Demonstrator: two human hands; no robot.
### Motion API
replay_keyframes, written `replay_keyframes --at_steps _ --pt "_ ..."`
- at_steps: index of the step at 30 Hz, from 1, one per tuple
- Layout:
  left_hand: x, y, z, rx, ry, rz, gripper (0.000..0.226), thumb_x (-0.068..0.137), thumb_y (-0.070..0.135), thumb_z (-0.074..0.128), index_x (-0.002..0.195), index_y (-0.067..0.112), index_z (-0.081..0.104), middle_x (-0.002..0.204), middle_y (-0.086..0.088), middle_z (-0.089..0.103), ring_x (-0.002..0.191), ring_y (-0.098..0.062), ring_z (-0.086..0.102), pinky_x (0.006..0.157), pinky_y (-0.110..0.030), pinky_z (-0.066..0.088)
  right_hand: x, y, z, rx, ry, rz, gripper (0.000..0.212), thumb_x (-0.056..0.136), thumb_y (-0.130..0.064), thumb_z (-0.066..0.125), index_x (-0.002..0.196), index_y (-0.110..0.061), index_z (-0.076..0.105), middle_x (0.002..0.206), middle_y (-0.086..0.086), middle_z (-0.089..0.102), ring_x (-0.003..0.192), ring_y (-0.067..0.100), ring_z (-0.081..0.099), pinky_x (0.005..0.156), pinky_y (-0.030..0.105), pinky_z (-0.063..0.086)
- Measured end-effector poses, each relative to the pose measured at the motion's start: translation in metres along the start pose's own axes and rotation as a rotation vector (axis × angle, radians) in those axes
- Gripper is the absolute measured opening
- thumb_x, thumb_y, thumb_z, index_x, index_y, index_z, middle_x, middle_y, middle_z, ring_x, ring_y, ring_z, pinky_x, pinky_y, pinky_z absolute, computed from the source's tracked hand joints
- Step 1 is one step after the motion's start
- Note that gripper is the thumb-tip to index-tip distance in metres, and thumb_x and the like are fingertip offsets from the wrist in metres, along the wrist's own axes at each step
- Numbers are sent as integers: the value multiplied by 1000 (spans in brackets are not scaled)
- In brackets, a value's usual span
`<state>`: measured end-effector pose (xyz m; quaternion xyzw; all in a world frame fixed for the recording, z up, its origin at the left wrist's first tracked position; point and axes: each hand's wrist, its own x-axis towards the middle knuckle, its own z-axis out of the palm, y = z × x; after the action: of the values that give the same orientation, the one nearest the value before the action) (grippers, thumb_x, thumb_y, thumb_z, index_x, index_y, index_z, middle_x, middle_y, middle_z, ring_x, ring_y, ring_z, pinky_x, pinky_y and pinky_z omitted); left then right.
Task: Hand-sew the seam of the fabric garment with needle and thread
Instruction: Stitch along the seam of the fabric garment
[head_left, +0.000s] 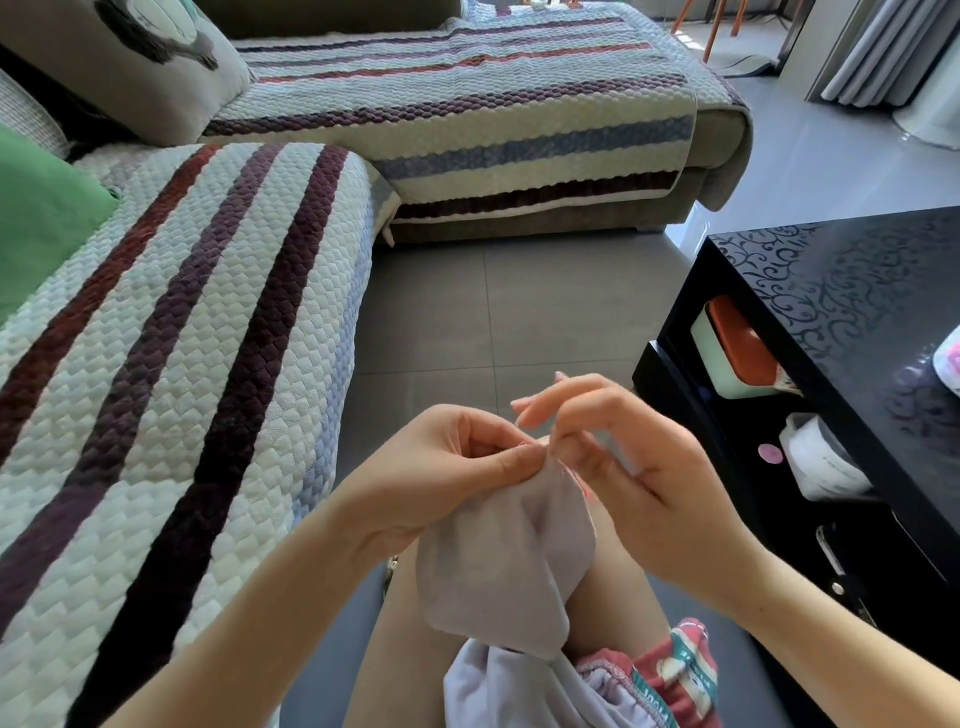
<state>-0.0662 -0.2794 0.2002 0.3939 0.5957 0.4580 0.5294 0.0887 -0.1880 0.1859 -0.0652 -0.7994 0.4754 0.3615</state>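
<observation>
At 9 o'clock a quilted white sofa cover with maroon stripes (182, 364) is seen, its edge well apart from the work. The left hand (447, 467) is brought in from 8 o'clock, and the top corner of the pale lilac fabric garment (498, 561) is pinched between its thumb and forefinger, with the other fingers curled behind. The garment is held above the lap, its long axis run from 12 to 6 o'clock, its lower part gathered on the thighs. The seam edge is presented at the 12 o'clock tip, just between both hands. The right hand (613, 467) is set at 3 o'clock of that tip; its thumb and forefinger are pressed together on the edge, the remaining fingers spread upward toward 11 o'clock. A needle cannot be made out; a reddish thread (586, 491) is glimpsed along the right edge. Open room for a pull is judged to lie toward 12 and 1 o'clock; the glossy black patterned table (857, 291) stands near at 3 o'clock
</observation>
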Motion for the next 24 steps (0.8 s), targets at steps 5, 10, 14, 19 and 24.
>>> replay_keyframes --at_steps 5,10,14,19,24 --pt "3 -11 -6 251 221 -9 14 90 13 66 82 9 76 60 11 62 57 2 50 54 -10 35 12 -18 -23 522 64 101 8 93 -29 53 92 -22 55 65 1 57 58 23 60 75 39 55" --pt "-9 -9 -23 126 167 -62 14 77 28 69 76 18 78 74 2 72 68 -4 60 61 -13 45 10 53 -67 143 282 420 26 98 -12 49 74 -22 50 52 -6 28 48 10 22 44 21 18" --pt "-24 -5 -43 55 194 -92 17 72 24 74 78 9 77 76 -6 73 66 -8 62 58 -13 47 -29 155 -135 -488 402 697 18 96 -23 47 78 -22 49 58 -10 43 56 12 42 52 16 36" --pt "-34 -1 -59 -5 263 -119 18 69 17 81 81 5 77 82 -13 74 69 -12 65 59 -15 51 -60 183 -160 -766 397 1039 25 87 -44 39 94 -23 50 83 12 63 83 36 63 79 40 43" --pt "-28 2 -53 -10 232 -127 25 69 24 69 83 4 77 82 -13 74 68 -11 66 57 -15 51 -6 104 -60 -494 202 455 12 84 -28 71 89 -18 65 58 -10 47 55 7 41 58 25 36"
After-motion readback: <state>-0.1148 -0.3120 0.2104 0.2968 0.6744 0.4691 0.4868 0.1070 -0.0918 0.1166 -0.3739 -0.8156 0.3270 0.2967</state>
